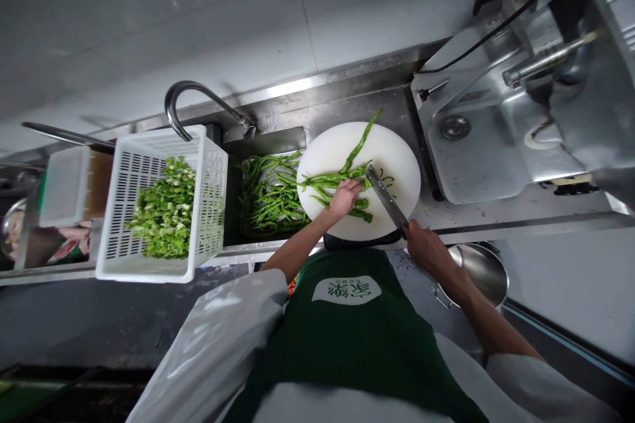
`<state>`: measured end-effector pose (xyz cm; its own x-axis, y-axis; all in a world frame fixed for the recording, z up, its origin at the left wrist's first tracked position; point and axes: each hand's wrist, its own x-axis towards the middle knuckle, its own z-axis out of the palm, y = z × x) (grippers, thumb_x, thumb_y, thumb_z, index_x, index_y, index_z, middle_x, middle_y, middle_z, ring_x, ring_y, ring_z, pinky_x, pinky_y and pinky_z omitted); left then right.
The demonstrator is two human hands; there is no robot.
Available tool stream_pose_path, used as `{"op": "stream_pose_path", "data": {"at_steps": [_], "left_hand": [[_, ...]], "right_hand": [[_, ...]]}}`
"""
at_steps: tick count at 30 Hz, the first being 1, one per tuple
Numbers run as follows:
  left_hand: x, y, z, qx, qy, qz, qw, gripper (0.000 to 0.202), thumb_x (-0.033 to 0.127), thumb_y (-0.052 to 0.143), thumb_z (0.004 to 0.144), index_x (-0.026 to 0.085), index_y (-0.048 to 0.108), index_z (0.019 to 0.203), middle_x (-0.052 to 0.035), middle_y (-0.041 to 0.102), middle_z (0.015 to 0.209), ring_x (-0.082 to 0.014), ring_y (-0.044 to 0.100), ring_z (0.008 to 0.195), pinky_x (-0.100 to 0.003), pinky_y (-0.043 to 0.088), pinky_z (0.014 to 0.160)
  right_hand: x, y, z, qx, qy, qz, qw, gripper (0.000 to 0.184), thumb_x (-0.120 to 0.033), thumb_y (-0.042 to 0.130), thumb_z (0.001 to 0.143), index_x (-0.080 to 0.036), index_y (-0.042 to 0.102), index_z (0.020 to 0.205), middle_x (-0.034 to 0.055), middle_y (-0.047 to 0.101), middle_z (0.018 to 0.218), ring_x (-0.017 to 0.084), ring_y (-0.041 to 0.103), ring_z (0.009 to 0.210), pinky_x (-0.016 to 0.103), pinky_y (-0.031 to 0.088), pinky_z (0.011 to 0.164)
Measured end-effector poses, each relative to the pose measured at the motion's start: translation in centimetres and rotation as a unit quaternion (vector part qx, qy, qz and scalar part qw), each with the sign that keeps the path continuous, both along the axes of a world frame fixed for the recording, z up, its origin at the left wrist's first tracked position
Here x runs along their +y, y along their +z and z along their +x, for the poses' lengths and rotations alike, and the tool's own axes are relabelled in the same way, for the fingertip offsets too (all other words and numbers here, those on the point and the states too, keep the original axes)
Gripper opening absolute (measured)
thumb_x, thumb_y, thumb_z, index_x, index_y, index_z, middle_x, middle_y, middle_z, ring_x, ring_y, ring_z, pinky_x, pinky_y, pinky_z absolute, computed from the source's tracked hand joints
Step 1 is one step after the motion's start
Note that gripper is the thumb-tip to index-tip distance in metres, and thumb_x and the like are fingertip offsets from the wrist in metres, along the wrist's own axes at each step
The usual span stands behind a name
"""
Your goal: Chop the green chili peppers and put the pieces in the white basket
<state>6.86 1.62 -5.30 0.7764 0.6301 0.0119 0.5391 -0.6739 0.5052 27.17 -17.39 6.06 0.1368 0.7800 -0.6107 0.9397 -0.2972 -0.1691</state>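
On a round white cutting board lie several long green peppers, some side by side under my left hand. My left hand is closed over these peppers and presses them on the board. My right hand grips the handle of a knife, whose blade lies across the pepper ends, just right of my left fingers. Small cut stem ends are scattered right of the blade. More whole green peppers fill the sink left of the board.
A white plastic basket of chopped green vegetable stands left of the sink, under a curved faucet. A metal slicing machine stands on the right. Below the counter edge is a metal pot.
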Motion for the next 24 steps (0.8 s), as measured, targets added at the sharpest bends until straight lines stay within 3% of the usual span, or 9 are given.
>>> {"op": "stream_pose_path", "data": {"at_steps": [6, 13, 18, 24], "left_hand": [[-0.1, 0.6, 0.1, 0.047, -0.010, 0.012, 0.999, 0.036, 0.005, 0.049, 0.097, 0.018, 0.071, 0.123, -0.0091, 0.071, 0.115, -0.0275, 0.060, 0.110, -0.041, 0.049, 0.100], [-0.2, 1.6, -0.1, 0.010, 0.030, 0.006, 0.999, 0.034, 0.011, 0.049, 0.101, 0.020, 0.072, 0.125, -0.0108, 0.071, 0.123, -0.0283, 0.059, 0.113, -0.044, 0.048, 0.102], [1.5, 2.6, -0.7, -0.015, 0.141, 0.052, 0.989, 0.030, 0.025, 0.052, 0.105, 0.023, 0.071, 0.128, -0.0118, 0.070, 0.129, -0.0331, 0.053, 0.124, -0.051, 0.041, 0.104], [1.5, 1.8, -0.1, 0.030, 0.049, 0.019, 0.998, 0.027, 0.022, 0.051, 0.106, 0.023, 0.073, 0.121, -0.0081, 0.071, 0.119, -0.0262, 0.060, 0.111, -0.043, 0.040, 0.102]], "right_hand": [[2.9, -1.7, -2.2, 0.000, -0.015, -0.020, 1.000, 0.021, -0.018, 0.035, 0.108, -0.012, 0.052, 0.119, 0.0173, 0.074, 0.096, 0.029, 0.076, 0.094, 0.032, 0.045, 0.075], [-0.8, -2.6, -0.7, 0.030, -0.018, -0.017, 0.999, 0.027, -0.025, 0.030, 0.111, -0.014, 0.054, 0.117, 0.0132, 0.073, 0.087, 0.027, 0.074, 0.082, 0.032, 0.039, 0.067], [-1.6, -3.5, 0.6, 0.046, -0.043, 0.027, 0.998, 0.027, -0.029, 0.033, 0.111, -0.016, 0.057, 0.111, 0.0104, 0.071, 0.082, 0.026, 0.071, 0.078, 0.032, 0.032, 0.064], [-1.5, -3.2, 0.2, 0.013, -0.072, 0.035, 0.997, 0.030, -0.030, 0.032, 0.111, -0.015, 0.057, 0.113, 0.0108, 0.070, 0.080, 0.027, 0.070, 0.076, 0.032, 0.032, 0.063]]}}
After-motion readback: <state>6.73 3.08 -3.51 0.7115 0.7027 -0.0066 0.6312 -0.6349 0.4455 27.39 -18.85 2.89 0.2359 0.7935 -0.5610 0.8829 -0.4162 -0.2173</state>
